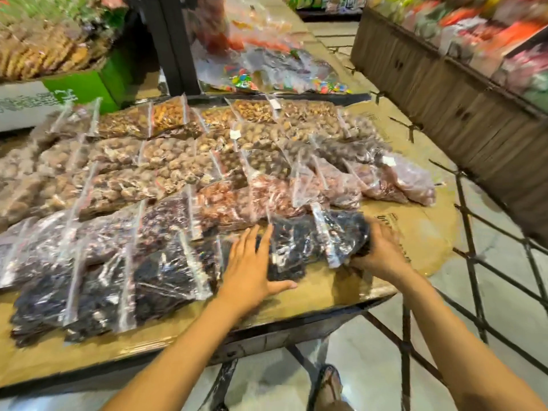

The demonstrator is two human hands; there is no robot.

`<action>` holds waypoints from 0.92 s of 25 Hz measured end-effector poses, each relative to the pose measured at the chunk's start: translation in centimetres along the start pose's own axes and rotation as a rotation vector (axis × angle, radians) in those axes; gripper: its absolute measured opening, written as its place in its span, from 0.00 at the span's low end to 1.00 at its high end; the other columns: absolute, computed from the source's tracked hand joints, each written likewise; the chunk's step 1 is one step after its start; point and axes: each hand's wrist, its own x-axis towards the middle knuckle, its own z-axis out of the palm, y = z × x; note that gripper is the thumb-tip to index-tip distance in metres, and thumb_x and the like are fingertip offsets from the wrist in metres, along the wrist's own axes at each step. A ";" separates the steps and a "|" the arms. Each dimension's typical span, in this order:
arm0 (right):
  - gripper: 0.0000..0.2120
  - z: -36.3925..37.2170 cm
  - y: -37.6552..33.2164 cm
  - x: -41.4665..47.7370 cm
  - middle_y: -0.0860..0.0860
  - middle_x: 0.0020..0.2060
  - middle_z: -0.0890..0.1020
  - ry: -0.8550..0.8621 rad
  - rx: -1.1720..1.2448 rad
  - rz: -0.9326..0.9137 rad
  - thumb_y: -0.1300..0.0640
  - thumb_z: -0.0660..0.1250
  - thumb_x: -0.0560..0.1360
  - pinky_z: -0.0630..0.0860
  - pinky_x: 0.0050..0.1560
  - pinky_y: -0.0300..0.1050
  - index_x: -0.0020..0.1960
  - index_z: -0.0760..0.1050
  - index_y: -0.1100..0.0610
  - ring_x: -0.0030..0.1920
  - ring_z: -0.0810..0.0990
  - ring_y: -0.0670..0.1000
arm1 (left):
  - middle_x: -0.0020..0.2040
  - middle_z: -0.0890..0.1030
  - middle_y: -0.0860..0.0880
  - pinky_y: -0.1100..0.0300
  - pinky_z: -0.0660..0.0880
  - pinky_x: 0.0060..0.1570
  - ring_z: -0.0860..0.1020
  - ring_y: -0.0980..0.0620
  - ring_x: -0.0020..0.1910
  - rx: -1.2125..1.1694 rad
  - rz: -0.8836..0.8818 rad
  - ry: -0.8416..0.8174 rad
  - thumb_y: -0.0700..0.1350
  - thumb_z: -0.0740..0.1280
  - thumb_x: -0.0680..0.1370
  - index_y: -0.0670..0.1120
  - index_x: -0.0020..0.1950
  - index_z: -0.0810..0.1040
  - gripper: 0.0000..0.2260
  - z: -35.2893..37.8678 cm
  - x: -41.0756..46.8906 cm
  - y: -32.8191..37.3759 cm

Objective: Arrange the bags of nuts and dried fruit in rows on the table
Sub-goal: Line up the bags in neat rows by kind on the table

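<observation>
Clear zip bags of nuts and dried fruit lie in rows on a cardboard-covered table (pixel 326 295). Pale and brown nut bags (pixel 166 161) fill the far rows, reddish bags (pixel 231 203) the middle, black dried-fruit bags (pixel 142 286) the near row. My left hand (pixel 252 268) lies flat, fingers spread, on a dark bag at the right end of the near row. My right hand (pixel 382 250) grips the right edge of the end bag of dark dried fruit (pixel 323 235), which is tilted up slightly.
Bare cardboard (pixel 421 229) shows to the right of the bags. A brown slatted stall wall (pixel 444 93) stands at the right across a tiled aisle. Bags of coloured sweets (pixel 267 75) lie beyond the table. A green box (pixel 89 87) sits at the far left.
</observation>
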 end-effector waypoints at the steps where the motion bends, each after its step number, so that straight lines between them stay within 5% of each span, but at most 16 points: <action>1: 0.54 -0.4 0.8 1.2 0.56 0.76 0.55 -0.089 -0.068 -0.072 0.47 0.78 0.62 0.55 0.73 0.58 0.78 0.48 0.47 0.76 0.52 0.62 | 0.78 0.52 0.43 0.47 0.43 0.73 0.50 0.43 0.77 0.040 -0.054 0.016 0.80 0.56 0.61 0.51 0.77 0.35 0.56 0.7 1.1 0.7; 4: 0.59 -1.6 1.2 3.8 0.51 0.79 0.49 -0.190 -0.132 -0.274 0.44 0.80 0.60 0.52 0.75 0.57 0.78 0.45 0.46 0.77 0.47 0.59 | 0.77 0.60 0.45 0.44 0.50 0.73 0.58 0.45 0.75 0.113 -0.127 0.078 0.84 0.51 0.57 0.51 0.78 0.40 0.59 1.6 2.5 1.4; 9: 0.58 -2.1 0.6 6.5 0.51 0.72 0.63 -0.244 -0.213 -0.502 0.37 0.79 0.56 0.58 0.73 0.59 0.77 0.51 0.46 0.72 0.60 0.56 | 0.76 0.62 0.50 0.48 0.40 0.74 0.58 0.50 0.76 -0.137 -0.194 0.066 0.80 0.49 0.61 0.59 0.76 0.47 0.48 0.5 2.6 3.3; 13: 0.53 -2.6 0.8 6.6 0.48 0.65 0.68 -0.242 -0.150 -0.566 0.36 0.77 0.57 0.63 0.69 0.58 0.75 0.56 0.47 0.67 0.63 0.50 | 0.73 0.62 0.51 0.65 0.35 0.70 0.55 0.62 0.70 -0.299 -0.216 0.182 0.69 0.57 0.69 0.56 0.73 0.54 0.36 0.8 1.8 5.1; 15: 0.51 -3.1 1.1 6.6 0.48 0.64 0.69 -0.257 -0.113 -0.582 0.35 0.76 0.57 0.63 0.68 0.57 0.74 0.60 0.47 0.65 0.65 0.50 | 0.71 0.59 0.54 0.74 0.31 0.65 0.51 0.63 0.69 -0.352 -0.210 0.176 0.69 0.54 0.68 0.56 0.72 0.55 0.35 0.4 1.2 5.5; 18: 0.51 -2.9 1.2 5.6 0.47 0.69 0.67 -0.262 -0.141 -0.559 0.38 0.77 0.58 0.58 0.73 0.56 0.75 0.59 0.46 0.69 0.63 0.50 | 0.70 0.56 0.57 0.61 0.35 0.73 0.46 0.61 0.73 -0.391 -0.165 0.126 0.75 0.52 0.67 0.59 0.73 0.53 0.38 0.3 0.5 4.9; 23: 0.53 -2.4 0.5 4.1 0.46 0.72 0.62 -0.227 -0.164 -0.484 0.44 0.80 0.59 0.53 0.75 0.52 0.76 0.54 0.45 0.74 0.55 0.50 | 0.77 0.41 0.47 0.43 0.35 0.73 0.40 0.44 0.77 0.086 -0.219 -0.094 0.78 0.62 0.57 0.53 0.73 0.26 0.62 0.2 -0.1 -0.2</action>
